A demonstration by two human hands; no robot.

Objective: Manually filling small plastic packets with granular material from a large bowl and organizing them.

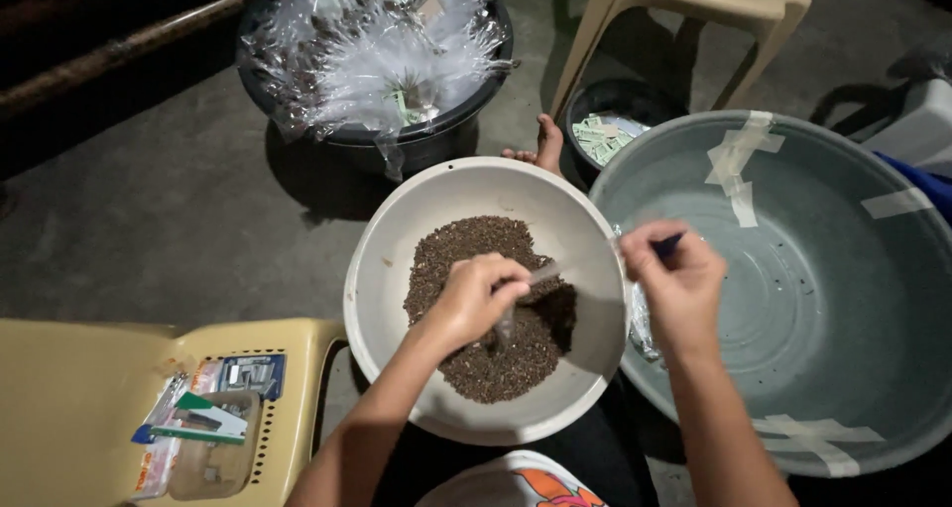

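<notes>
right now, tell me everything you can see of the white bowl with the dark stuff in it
The white bowl is round, wide and shallow, plastic-looking, sitting level in front of the person, beside the grey basin. A heap of dark brown grains covers its middle. The left hand reaches into the grains, gripping a small clear implement.

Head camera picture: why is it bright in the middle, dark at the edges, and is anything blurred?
Head view: light falls from above onto the white bowl, whose contents shadow its right side; corners fade dark; the clear bags glare; the left hand and right hand look slightly motion-blurred.
</notes>
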